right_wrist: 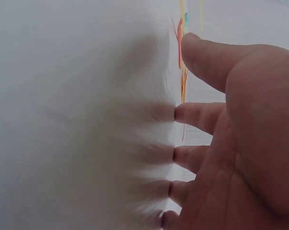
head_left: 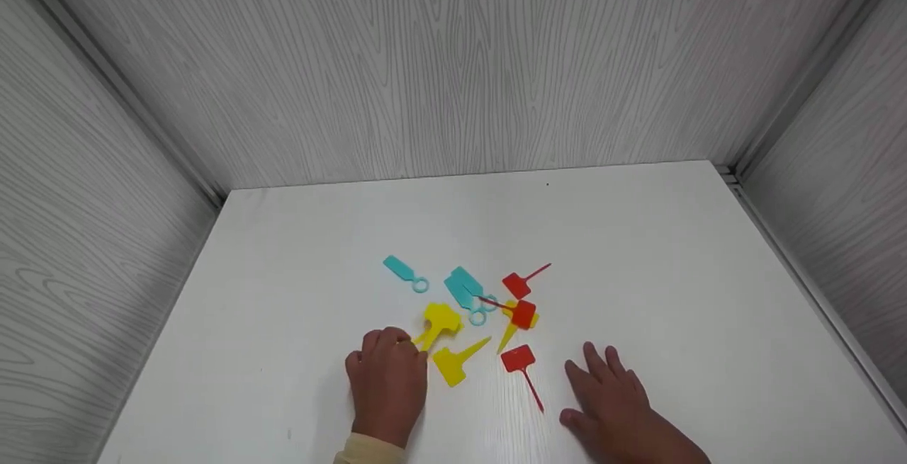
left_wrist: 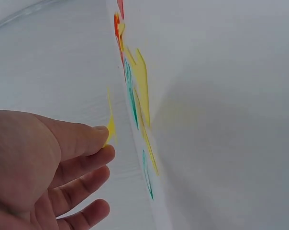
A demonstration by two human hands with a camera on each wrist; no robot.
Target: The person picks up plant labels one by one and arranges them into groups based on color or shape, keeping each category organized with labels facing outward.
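My left hand [head_left: 388,379] is on the left of the scattered plant labels, its thumb and forefinger pinching a yellow plant label [left_wrist: 111,128] that its fingers mostly hide in the head view. Just beyond those fingertips is another yellow label [head_left: 443,317], with a third yellow one [head_left: 451,366] to its right. My right hand [head_left: 613,404] has its fingers spread, fingertips touching the white tabletop [right_wrist: 111,129], and holds nothing. Nearest to it lies a red label [head_left: 519,358] with a thin stem.
Teal labels with ring ends [head_left: 464,288] overlap at the middle; a single teal one [head_left: 400,268] lies farther left. One red label [head_left: 524,314] rests across a yellow label [head_left: 507,336], with another red one [head_left: 516,285] behind. Wood-grain panels [head_left: 453,67] enclose the back and sides.
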